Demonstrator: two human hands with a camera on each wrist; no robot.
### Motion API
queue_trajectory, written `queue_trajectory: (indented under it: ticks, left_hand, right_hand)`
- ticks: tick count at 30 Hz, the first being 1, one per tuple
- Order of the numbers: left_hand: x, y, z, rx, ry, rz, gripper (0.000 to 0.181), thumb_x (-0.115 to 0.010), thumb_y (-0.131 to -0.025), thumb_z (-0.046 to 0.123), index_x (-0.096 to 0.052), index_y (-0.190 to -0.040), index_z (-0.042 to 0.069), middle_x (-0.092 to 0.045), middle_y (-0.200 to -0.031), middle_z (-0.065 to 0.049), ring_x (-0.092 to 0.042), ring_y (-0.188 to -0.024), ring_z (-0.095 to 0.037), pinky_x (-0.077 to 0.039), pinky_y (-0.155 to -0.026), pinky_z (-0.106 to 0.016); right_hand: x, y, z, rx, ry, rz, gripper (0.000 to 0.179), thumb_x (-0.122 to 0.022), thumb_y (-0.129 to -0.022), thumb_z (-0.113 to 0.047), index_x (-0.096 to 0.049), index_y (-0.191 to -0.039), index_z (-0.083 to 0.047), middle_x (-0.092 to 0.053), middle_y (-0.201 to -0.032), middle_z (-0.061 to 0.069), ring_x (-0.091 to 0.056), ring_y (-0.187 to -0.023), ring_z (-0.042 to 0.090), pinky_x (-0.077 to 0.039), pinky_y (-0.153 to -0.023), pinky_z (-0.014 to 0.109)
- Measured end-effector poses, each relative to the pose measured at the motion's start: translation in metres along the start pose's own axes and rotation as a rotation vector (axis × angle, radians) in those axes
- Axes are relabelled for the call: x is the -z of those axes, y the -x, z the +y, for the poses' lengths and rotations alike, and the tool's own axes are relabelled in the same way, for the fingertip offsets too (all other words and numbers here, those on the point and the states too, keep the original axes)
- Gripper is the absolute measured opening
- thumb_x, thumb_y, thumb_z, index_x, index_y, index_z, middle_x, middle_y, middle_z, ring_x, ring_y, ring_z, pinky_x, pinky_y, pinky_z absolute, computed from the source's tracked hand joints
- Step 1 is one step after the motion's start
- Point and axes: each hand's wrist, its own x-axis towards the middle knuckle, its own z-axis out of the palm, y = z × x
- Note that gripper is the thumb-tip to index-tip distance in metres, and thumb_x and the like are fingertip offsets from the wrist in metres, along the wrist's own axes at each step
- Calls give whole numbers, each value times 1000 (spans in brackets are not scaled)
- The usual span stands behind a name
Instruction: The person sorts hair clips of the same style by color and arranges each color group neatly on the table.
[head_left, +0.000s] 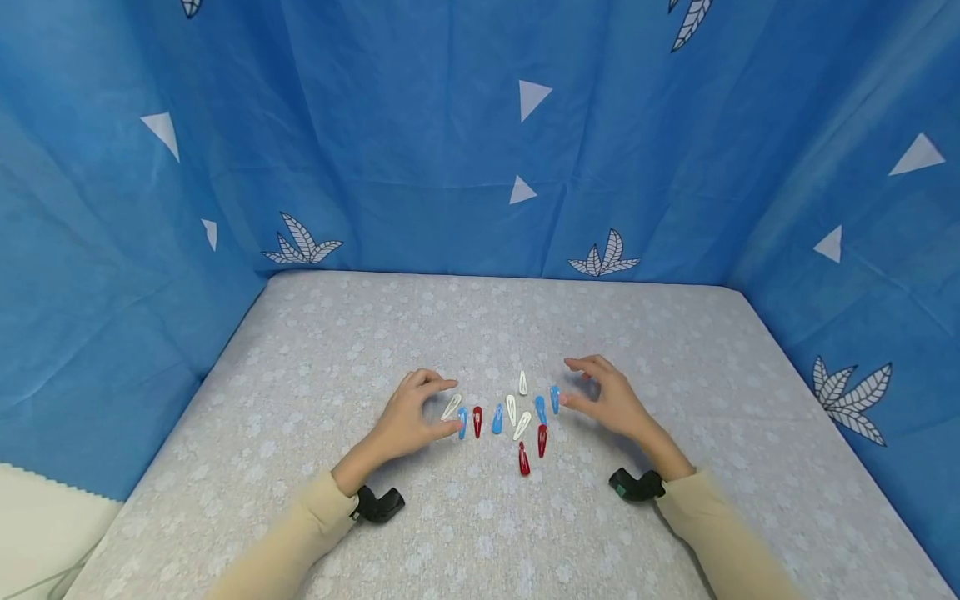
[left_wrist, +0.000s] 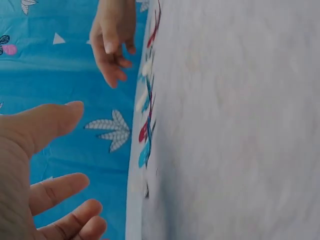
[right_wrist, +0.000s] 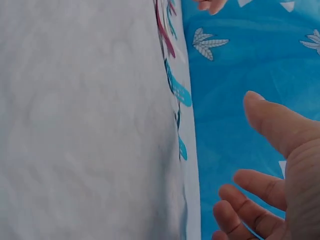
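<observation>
Several snap hair clips in white, blue and red lie scattered mid-table in the head view. My left hand hovers at the left side of the group, thumb and fingers spread with nothing between them. Nearest to it are a white hair clip and a blue hair clip, with a red hair clip just beyond. On the other side my right hand is held with thumb and fingers apart, also holding nothing. Its thumb is close to another blue hair clip. A second red hair clip lies closest to me.
A pale floral cloth covers the table. Blue patterned curtains stand along its back and both sides. Each wrist carries a small black camera, one at the left wrist and one at the right wrist.
</observation>
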Motion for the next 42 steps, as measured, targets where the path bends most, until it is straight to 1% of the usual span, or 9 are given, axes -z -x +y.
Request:
queue_trajectory:
  ticks: [3,6,8,12,15,20,28,37,42]
  left_hand:
    - [-6,2,-1,4,2,-9,56,-91,-79,27,-75,-126,1,-63,-119,-12,-57,-108,-28,-51,-90,-47]
    - [-11,3,-3,4,-18,-4,54,-92,-77,29,-77,-122,3,-63,-119,-11,-56,-109,-27,-51,-92,-47]
    - [-13,4,-5,5,-31,0,54,-92,-76,30,-78,-120,4,-63,-118,-10,-55,-110,-27,-51,-93,-48]
    - [-17,4,-9,-16,-69,9,52,-93,-74,32,-79,-117,6,-62,-118,-9,-54,-108,-26,-50,-93,-46]
    - [-18,5,-11,-32,-92,11,51,-94,-73,32,-80,-115,7,-62,-117,-8,-53,-106,-24,-49,-92,-45]
    - [-18,4,-12,-31,-104,0,51,-96,-73,32,-81,-115,9,-62,-117,-8,-52,-106,-24,-48,-92,-45]
    - [-20,6,-13,-20,-116,-13,49,-96,-73,32,-81,-114,9,-61,-115,-6,-50,-103,-22,-46,-91,-43]
    - [-21,5,-13,-15,-112,-14,45,-96,-73,30,-82,-112,11,-61,-114,-5,-49,-102,-21,-45,-89,-42]
    - [-21,5,-14,-9,-113,-19,45,-96,-73,30,-82,-112,11,-61,-114,-5,-49,-102,-21,-45,-89,-42]
  right_hand:
    - [-4,2,2,11,-14,-17,60,-87,-87,-14,-64,-138,6,-67,-125,20,-61,-101,30,-53,-83,43]
    - [-7,3,2,10,-21,-29,59,-88,-85,-15,-65,-136,6,-68,-119,17,-59,-97,26,-52,-79,37]
    - [-8,3,3,4,-25,-35,59,-89,-84,-15,-66,-135,5,-68,-114,16,-57,-94,23,-50,-77,34]
    - [-11,3,4,11,-15,-42,59,-91,-82,-15,-68,-132,5,-65,-105,10,-55,-91,20,-48,-75,31]
    - [-12,4,5,12,-8,-43,57,-92,-81,-16,-70,-129,4,-65,-102,8,-55,-91,20,-49,-77,31]
    - [-13,5,4,-15,8,-52,53,-93,-80,-18,-72,-125,2,-67,-105,8,-56,-93,19,-51,-82,35]
    - [-15,5,3,-30,14,-60,52,-93,-79,-17,-73,-123,3,-65,-102,7,-55,-90,18,-50,-81,34]
    - [-18,6,6,68,13,-6,50,-92,-78,-23,-74,-117,3,-62,-96,5,-53,-86,12,-48,-75,30]
    - [-19,5,3,2,23,-33,47,-92,-80,-18,-75,-119,2,-64,-99,5,-55,-88,17,-50,-78,35]
